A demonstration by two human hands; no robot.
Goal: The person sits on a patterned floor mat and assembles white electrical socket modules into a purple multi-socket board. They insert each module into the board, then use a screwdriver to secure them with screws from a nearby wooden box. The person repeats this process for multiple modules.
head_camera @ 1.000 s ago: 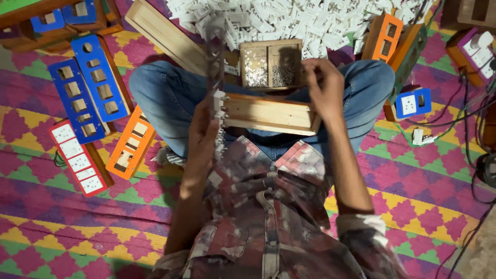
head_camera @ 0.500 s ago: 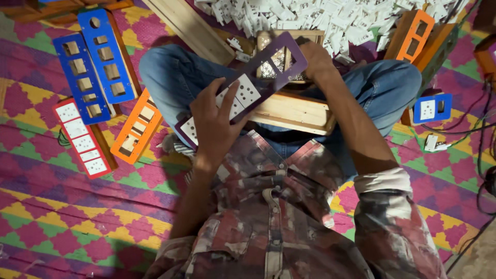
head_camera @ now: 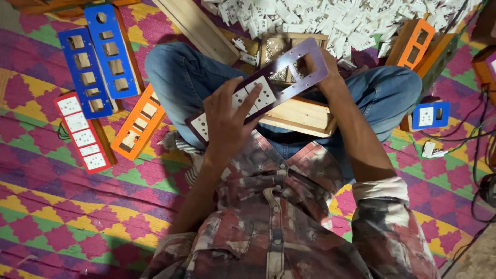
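A long purple switchboard plate (head_camera: 305, 70) with white socket modules (head_camera: 256, 95) lies flat and face up across my lap. My left hand (head_camera: 227, 121) rests on its near end with the fingers spread over the white modules. At its far end my right hand (head_camera: 330, 75) grips the plate's edge, next to an empty rectangular cutout. Under the plate lies a pale wooden box (head_camera: 299, 116) across my legs. Behind it stands a small wooden tray (head_camera: 274, 44) holding small metal parts.
Two blue plates (head_camera: 98, 57), a red plate with white sockets (head_camera: 80, 132) and an orange plate (head_camera: 139, 124) lie on the patterned mat at the left. A heap of white modules (head_camera: 336, 18) fills the top. Orange frames (head_camera: 413, 44), a small blue plate (head_camera: 431, 114) and cables (head_camera: 475, 134) are at the right.
The purple plate has turned from edge-on to flat, face up. My left hand has shifted onto its white modules, and my right hand now holds its far end instead of the wooden box.
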